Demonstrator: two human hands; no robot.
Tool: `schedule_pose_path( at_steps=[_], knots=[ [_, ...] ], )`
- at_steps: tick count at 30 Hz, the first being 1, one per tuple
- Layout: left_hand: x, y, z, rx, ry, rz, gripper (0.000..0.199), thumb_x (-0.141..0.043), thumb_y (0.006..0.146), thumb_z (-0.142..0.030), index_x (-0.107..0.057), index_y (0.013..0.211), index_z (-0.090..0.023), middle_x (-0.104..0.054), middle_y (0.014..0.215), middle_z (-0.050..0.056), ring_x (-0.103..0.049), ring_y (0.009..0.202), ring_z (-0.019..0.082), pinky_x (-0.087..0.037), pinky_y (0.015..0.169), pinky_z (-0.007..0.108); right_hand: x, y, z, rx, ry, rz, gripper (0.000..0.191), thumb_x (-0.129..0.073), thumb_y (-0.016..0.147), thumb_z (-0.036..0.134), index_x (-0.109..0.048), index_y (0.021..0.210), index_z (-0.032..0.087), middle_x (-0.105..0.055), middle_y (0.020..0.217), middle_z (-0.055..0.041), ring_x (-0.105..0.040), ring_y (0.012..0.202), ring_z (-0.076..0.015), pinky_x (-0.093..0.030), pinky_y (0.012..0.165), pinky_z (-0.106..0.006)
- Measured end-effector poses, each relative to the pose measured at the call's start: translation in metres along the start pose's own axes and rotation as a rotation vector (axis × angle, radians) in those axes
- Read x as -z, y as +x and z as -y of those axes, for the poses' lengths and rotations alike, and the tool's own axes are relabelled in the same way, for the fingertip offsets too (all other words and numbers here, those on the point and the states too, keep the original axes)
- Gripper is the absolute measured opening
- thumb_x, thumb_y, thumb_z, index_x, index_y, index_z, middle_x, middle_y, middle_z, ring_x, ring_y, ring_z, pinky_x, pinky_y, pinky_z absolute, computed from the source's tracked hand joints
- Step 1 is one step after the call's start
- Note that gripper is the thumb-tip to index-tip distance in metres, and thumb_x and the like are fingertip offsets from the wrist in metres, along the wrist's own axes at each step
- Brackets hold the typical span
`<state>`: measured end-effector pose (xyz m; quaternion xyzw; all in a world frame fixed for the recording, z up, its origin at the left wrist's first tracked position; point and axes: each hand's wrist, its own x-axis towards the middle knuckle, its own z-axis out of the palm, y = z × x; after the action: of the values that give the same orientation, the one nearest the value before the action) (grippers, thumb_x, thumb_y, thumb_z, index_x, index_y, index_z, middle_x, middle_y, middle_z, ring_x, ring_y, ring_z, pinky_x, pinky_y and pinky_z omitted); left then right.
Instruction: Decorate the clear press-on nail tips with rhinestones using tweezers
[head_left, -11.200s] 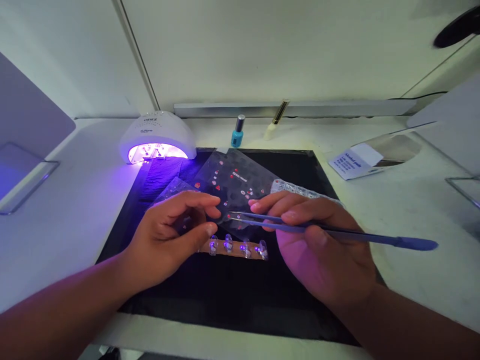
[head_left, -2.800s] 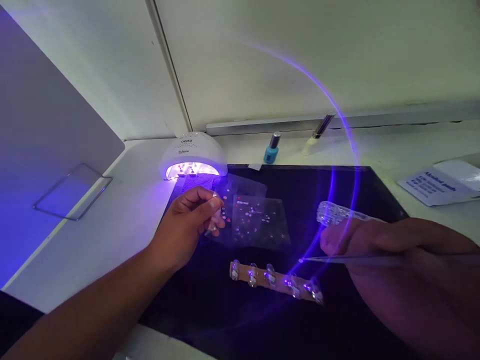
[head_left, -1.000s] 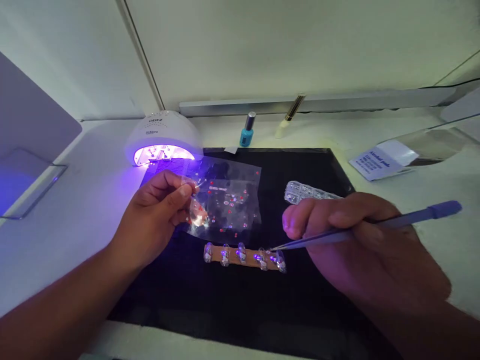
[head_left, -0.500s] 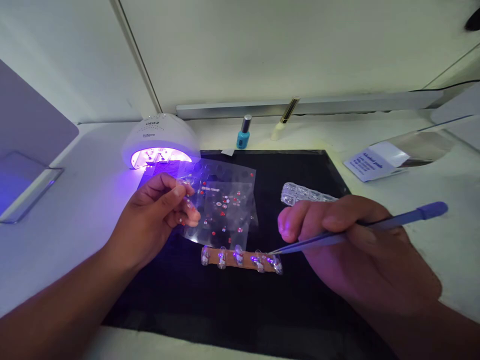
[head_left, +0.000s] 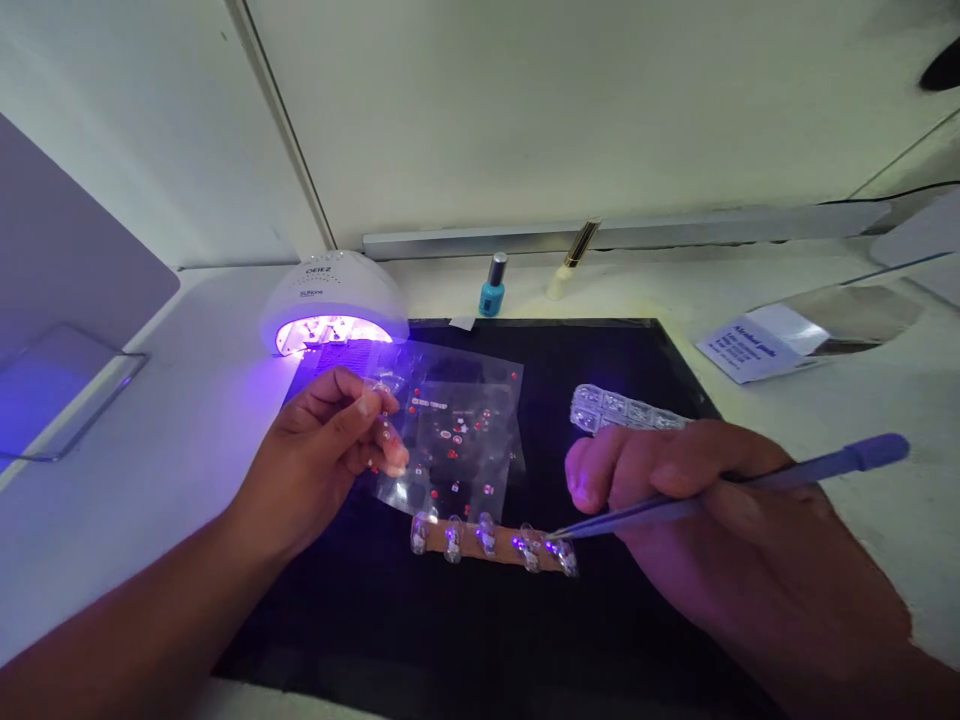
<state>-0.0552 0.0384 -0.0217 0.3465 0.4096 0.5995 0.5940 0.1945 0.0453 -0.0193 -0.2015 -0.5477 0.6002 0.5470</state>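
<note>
My left hand (head_left: 326, 460) pinches a clear sticker sheet (head_left: 469, 440) dotted with small red and white stickers, between thumb and fingers. My right hand (head_left: 697, 500) is closed around blue-grey tweezers (head_left: 645, 513). Their tips are close together at the right part of a tan strip (head_left: 469, 540), between the two rightmost nail tips; whether they touch it or hold anything is too small to tell. Several shiny, decorated nail tips (head_left: 486, 536) lie across the strip. The strip lies just below the sheet's lower edge.
A white lamp (head_left: 341, 285) glows purple at the back left. Behind the black mat (head_left: 420, 640) stand a blue bottle (head_left: 492, 295) and a cream bottle (head_left: 559, 283). A clear compartment case (head_left: 619, 407) is behind my right hand. An alcohol pads box (head_left: 757, 343) lies right.
The whole view has shifted, so everything appears slightly lower and to the right. Both hands keep their grips, and the tweezer tips remain by the strip's right part.
</note>
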Motion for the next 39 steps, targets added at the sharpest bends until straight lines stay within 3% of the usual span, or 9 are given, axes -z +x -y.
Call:
schedule_pose_path(
  at_steps=[18, 22, 39],
  knots=[
    [0.0030, 0.0013, 0.0074, 0.001, -0.071, 0.085, 0.025, -0.086, 0.073, -0.027, -0.064, 0.073, -0.017, -0.072, 0.076, -0.006, -0.067, 0.053, 0.006, -0.055, 0.048, 0.013, 0.0077, -0.0062, -0.0052, -0.024, 0.062, 0.002, 0.015, -0.066, 0.090, 0.033, -0.078, 0.088, 0.025, -0.068, 0.069, -0.0025, -0.065, 0.069, -0.0179, -0.055, 0.063, -0.031],
    [0.0056, 0.0015, 0.0079, 0.016, -0.078, 0.109, 0.021, -0.085, 0.075, -0.025, -0.066, 0.074, -0.018, -0.072, 0.077, -0.005, -0.068, 0.054, 0.006, -0.055, 0.048, 0.013, 0.0064, -0.0058, -0.0039, -0.010, 0.050, 0.002, 0.014, -0.066, 0.090, 0.033, -0.078, 0.088, 0.025, -0.066, 0.063, -0.0012, -0.064, 0.069, -0.0175, -0.055, 0.066, -0.031],
    [0.0048, 0.0012, 0.0056, 0.009, -0.058, 0.073, 0.023, -0.087, 0.072, -0.026, -0.066, 0.073, -0.018, -0.073, 0.076, -0.005, -0.067, 0.054, 0.006, -0.056, 0.049, 0.013, 0.0049, -0.0036, -0.0050, -0.009, 0.049, 0.014, 0.016, -0.064, 0.091, 0.033, -0.078, 0.089, 0.027, -0.066, 0.061, -0.0020, -0.063, 0.067, -0.0182, -0.053, 0.065, -0.033]
  ],
)
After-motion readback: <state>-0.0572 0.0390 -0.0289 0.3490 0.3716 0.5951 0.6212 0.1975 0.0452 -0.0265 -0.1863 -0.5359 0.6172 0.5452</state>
